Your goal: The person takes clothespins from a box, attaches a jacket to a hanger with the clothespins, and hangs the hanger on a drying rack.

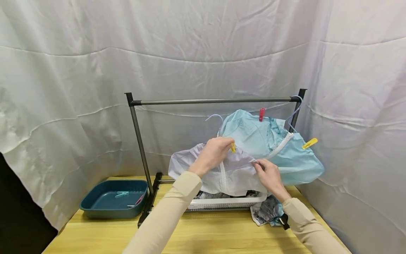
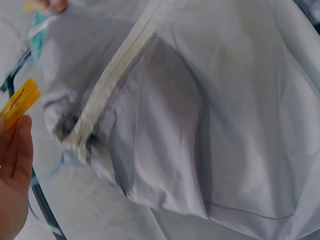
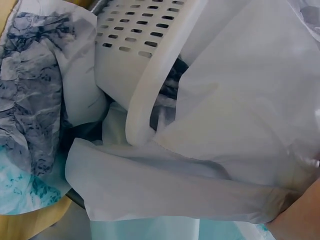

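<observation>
My left hand (image 1: 213, 152) pinches a yellow clothespin (image 2: 21, 98) beside the collar of a pale lavender zip-front jacket (image 1: 203, 176). My right hand (image 1: 270, 177) pinches the jacket's upper edge at its right shoulder. A pale blue hanger (image 1: 216, 116) shows its hook above the collar; the rest of it is hidden in the cloth. Behind hangs a light blue jacket (image 1: 247, 130) on another hanger (image 1: 298, 106), with a red clothespin (image 1: 261, 114) and a yellow clothespin (image 1: 309, 143) clipped on it. Seen from the right wrist, lavender cloth (image 3: 170, 185) stretches to my fingers.
A metal clothes rack (image 1: 209, 101) spans the table (image 1: 215, 236). Under the jackets, a white basket (image 1: 226, 204) holds patterned clothes. A grey and teal garment (image 1: 268, 211) spills beside it at right. At left, a dark teal tray (image 1: 111, 212) contains clothespins (image 1: 122, 194).
</observation>
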Available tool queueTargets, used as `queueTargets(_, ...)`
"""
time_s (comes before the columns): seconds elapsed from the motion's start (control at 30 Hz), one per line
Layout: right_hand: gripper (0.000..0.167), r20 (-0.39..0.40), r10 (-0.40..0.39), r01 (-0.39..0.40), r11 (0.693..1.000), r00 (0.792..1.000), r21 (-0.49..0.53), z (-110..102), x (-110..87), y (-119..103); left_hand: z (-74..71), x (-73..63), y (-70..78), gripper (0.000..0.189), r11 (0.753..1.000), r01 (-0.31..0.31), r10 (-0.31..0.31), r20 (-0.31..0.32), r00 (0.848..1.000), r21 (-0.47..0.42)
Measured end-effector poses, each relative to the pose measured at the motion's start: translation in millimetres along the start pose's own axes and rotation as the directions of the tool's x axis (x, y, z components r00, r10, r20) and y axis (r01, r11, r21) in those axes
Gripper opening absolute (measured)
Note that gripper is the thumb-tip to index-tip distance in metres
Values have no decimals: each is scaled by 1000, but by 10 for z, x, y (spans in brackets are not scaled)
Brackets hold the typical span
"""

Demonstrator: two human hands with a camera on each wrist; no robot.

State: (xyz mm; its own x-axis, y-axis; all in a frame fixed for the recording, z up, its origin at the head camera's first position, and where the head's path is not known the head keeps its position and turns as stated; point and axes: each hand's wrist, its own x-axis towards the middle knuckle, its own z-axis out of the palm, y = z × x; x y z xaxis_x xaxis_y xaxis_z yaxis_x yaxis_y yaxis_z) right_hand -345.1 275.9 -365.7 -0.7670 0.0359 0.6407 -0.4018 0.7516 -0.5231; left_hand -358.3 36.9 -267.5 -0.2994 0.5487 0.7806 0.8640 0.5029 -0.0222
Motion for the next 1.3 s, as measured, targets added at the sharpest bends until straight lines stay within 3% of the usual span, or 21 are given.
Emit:
queueTargets(0.17,20,1,-6,6,1000,1000,4,34,-2,1,128,58,83,26,993,-51,48,26,998,106)
queueTargets(0.4,19,-11,-18,18,1000,1000,14,53,3,11,216,160,125,19,991,12,-18,45,999,132)
queueTargets(0.5,19,-14,-24,24,1000,1000,9,53,-1,24,255,198,153,18,986,5,-15,58,998,167)
queueTargets(0.7,19,-27,-45,45,999,999,-3,43,7,-6,341,191,161,18,944,4,-32,81,996,329)
queueTargets(0.83,19,-23,-49,49,999,999,-5,37,7,-31,369,161,124,16,935,11,-49,97,994,355)
queueTargets(1.07,19,-25,-57,57,998,998,-19,26,11,-54,368,155,67,11,923,-72,21,138,990,378)
queueTargets(1.17,20,-21,-58,58,998,998,-27,26,12,-62,362,172,57,8,898,-119,43,183,982,423)
queueTargets(1.3,21,-14,-41,40,999,999,-25,32,12,-77,352,201,67,13,863,-146,29,241,970,484)
